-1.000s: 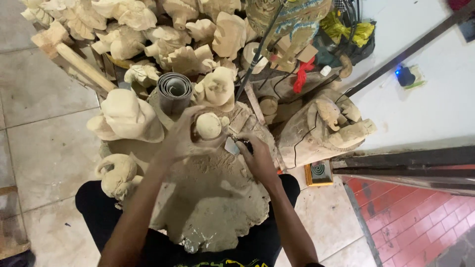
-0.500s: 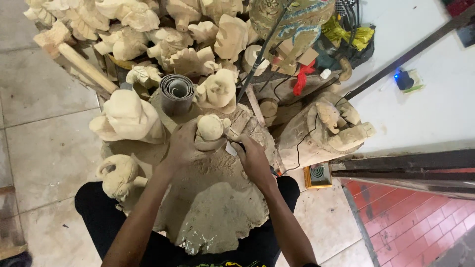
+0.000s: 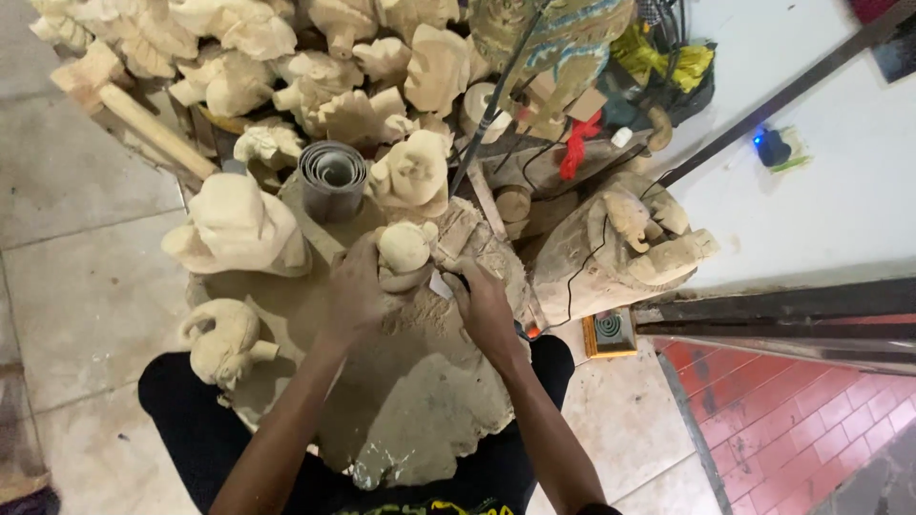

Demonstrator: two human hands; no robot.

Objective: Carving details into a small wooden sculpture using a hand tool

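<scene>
My left hand (image 3: 358, 291) grips a small pale wooden carving (image 3: 405, 250) and holds it against a large dusty wooden slab (image 3: 420, 401) that rests across my lap. My right hand (image 3: 484, 303) is closed around a small tool (image 3: 456, 282) whose tip sits beside the carving; most of the tool is hidden by my fingers. Both forearms reach up from the bottom of the view.
Many unfinished pale wood figurines (image 3: 315, 57) are heaped at the top. A rounded figure (image 3: 237, 227) and a small elephant-like one (image 3: 221, 339) lie left of the slab. A roll of grey sandpaper (image 3: 333, 179) stands behind. A bigger carving (image 3: 620, 253) sits right, by a metal rail (image 3: 782, 310).
Both hands have slid slightly down and right on the slab with the carving; my right hand has drawn closer to the carving. The view has shifted a little.
</scene>
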